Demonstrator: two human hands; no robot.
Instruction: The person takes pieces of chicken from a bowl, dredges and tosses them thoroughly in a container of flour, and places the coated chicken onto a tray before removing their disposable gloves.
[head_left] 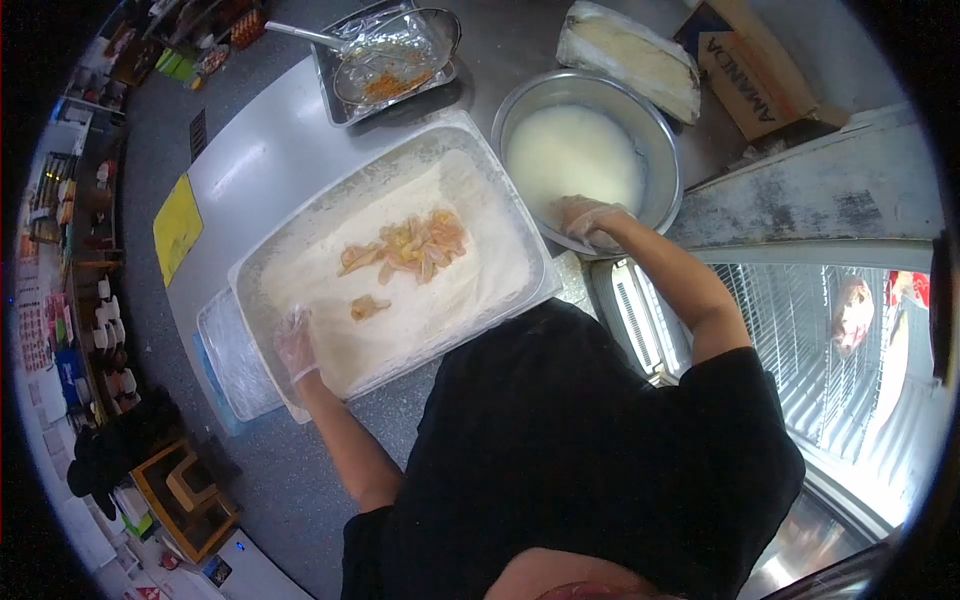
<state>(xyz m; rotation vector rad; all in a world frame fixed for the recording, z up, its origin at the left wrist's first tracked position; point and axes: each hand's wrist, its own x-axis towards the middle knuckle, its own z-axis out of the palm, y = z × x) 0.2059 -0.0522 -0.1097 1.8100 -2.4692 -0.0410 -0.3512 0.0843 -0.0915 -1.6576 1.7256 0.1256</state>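
Note:
A large white tub (540, 240) of white flour-like powder (400, 330) holds a heap of pale raw meat pieces (425, 248), with a smaller piece (368, 307) apart from them. My left hand (295, 345), in a clear glove, is at the tub's left side over the powder, its fingers loosely stretched out and nothing visible in them. Right of the tub stands a metal bowl (672, 150) of milky liquid (575, 150). My right hand (592, 220), also gloved, reaches over the bowl's near rim; its fingertips are hidden at the liquid.
Behind the tub lies a foil-lined tray (345, 115) with a strainer (395, 70) and orange crumbs. A wrapped pale block (630, 60) and a cardboard box (755, 85) are at the back right. An open lit cooler (830, 350) is right; a yellow sheet (177, 230) is left.

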